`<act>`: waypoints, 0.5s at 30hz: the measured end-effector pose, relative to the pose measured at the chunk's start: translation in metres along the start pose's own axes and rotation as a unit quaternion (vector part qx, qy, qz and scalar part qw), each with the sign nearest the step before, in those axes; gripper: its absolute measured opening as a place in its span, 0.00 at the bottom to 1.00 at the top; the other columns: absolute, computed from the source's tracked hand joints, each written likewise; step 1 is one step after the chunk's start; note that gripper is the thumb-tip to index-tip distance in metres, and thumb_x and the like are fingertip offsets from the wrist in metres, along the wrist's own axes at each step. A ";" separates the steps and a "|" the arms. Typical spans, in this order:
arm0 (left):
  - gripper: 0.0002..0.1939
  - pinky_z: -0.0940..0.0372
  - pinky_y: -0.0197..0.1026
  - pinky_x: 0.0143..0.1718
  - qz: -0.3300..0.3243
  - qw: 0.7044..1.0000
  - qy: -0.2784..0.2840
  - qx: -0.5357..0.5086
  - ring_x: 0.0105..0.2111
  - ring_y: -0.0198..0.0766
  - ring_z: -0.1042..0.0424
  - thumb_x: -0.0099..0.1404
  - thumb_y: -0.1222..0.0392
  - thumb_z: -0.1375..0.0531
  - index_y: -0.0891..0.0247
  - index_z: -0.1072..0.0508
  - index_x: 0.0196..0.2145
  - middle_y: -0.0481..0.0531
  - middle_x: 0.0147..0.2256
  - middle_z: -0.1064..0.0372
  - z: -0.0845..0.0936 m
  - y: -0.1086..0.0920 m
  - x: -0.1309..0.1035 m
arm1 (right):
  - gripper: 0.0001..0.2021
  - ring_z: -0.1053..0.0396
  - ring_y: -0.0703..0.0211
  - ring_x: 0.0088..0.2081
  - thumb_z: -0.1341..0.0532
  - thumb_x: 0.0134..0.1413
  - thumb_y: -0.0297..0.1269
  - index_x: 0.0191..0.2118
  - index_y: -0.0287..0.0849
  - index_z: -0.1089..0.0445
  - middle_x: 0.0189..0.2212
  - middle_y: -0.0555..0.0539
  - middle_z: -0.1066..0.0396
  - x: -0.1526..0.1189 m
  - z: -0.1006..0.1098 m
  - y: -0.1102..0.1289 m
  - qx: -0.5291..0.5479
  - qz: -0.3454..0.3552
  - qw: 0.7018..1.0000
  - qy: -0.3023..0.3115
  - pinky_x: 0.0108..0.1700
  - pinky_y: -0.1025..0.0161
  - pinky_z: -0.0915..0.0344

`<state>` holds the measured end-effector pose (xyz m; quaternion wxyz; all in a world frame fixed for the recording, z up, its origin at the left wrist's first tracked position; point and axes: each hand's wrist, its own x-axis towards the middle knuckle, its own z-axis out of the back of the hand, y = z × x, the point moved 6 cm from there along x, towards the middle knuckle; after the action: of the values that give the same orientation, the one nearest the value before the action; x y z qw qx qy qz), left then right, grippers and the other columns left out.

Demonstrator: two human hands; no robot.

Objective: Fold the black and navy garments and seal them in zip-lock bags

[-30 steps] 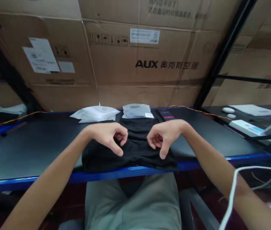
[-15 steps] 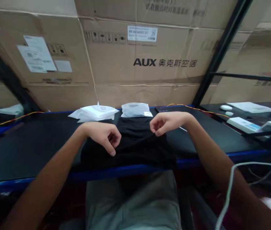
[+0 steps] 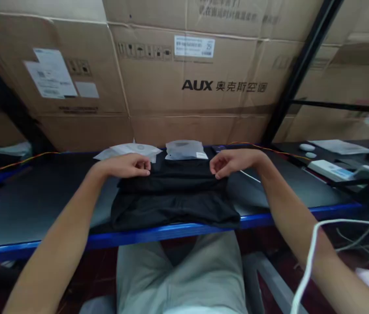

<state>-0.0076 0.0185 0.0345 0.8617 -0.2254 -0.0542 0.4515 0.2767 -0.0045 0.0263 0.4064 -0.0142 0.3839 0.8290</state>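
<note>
A black folded cloth (image 3: 177,205), perhaps a garment, lies spread on the dark tabletop, its near side reaching the blue front edge. Creases run across it from left to right. My left hand (image 3: 127,165) pinches the cloth near its far left corner, thumb against curled fingers. At the far right side, my right hand (image 3: 226,163) is closed in the same way on the cloth. Just beyond the cloth sit a white plastic packet (image 3: 186,150) with a small label and, behind my left hand, several flat white packets (image 3: 138,149).
Large cardboard boxes (image 3: 158,96) form a wall behind the table (image 3: 56,196). Black metal posts (image 3: 297,78) rise at both sides. At right are a white box (image 3: 331,170), small white round objects and papers. A white cable (image 3: 311,257) loops over my right forearm.
My left hand has moved away from me and to the left, to the cloth's far edge. My right hand has shifted slightly right. The cloth now lies flatter, with straighter folds.
</note>
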 end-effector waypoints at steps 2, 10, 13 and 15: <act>0.16 0.44 0.36 0.26 0.028 0.999 -0.032 0.034 0.25 0.38 0.34 0.53 0.44 0.37 0.60 0.27 0.26 0.47 0.23 0.32 0.001 0.009 0.005 | 0.15 0.33 0.62 0.27 0.32 0.45 0.46 0.32 0.38 0.30 0.24 0.50 0.29 0.005 0.001 -0.009 -0.026 -0.028 0.999 -0.009 0.30 0.65 0.39; 0.21 0.41 0.37 0.31 0.091 0.985 -0.085 0.123 0.33 0.44 0.28 0.49 0.38 0.37 0.59 0.26 0.30 0.52 0.32 0.25 0.018 0.034 -0.002 | 0.12 0.28 0.54 0.37 0.34 0.50 0.41 0.38 0.39 0.27 0.34 0.44 0.25 0.021 0.005 0.016 -0.173 0.060 0.957 -0.225 0.39 0.61 0.33; 0.22 0.42 0.37 0.30 0.137 0.975 -0.100 0.142 0.33 0.46 0.28 0.46 0.37 0.36 0.59 0.26 0.28 0.53 0.31 0.24 0.023 0.050 -0.004 | 0.18 0.30 0.49 0.52 0.40 0.62 0.44 0.51 0.38 0.29 0.50 0.38 0.27 0.028 -0.017 0.049 -0.173 0.218 0.912 -0.301 0.56 0.55 0.36; 0.19 0.43 0.37 0.29 0.140 0.977 -0.075 0.140 0.31 0.45 0.29 0.46 0.39 0.36 0.59 0.26 0.26 0.52 0.28 0.25 0.020 0.055 -0.002 | 0.22 0.40 0.49 0.64 0.45 0.66 0.45 0.59 0.38 0.34 0.63 0.36 0.37 0.043 -0.041 0.058 -0.177 0.266 0.914 -0.251 0.65 0.53 0.44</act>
<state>-0.0559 0.0507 0.0286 0.8066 -0.0738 -0.0227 0.5861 0.1966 -0.0243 0.0192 0.2448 0.2248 0.1060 0.9372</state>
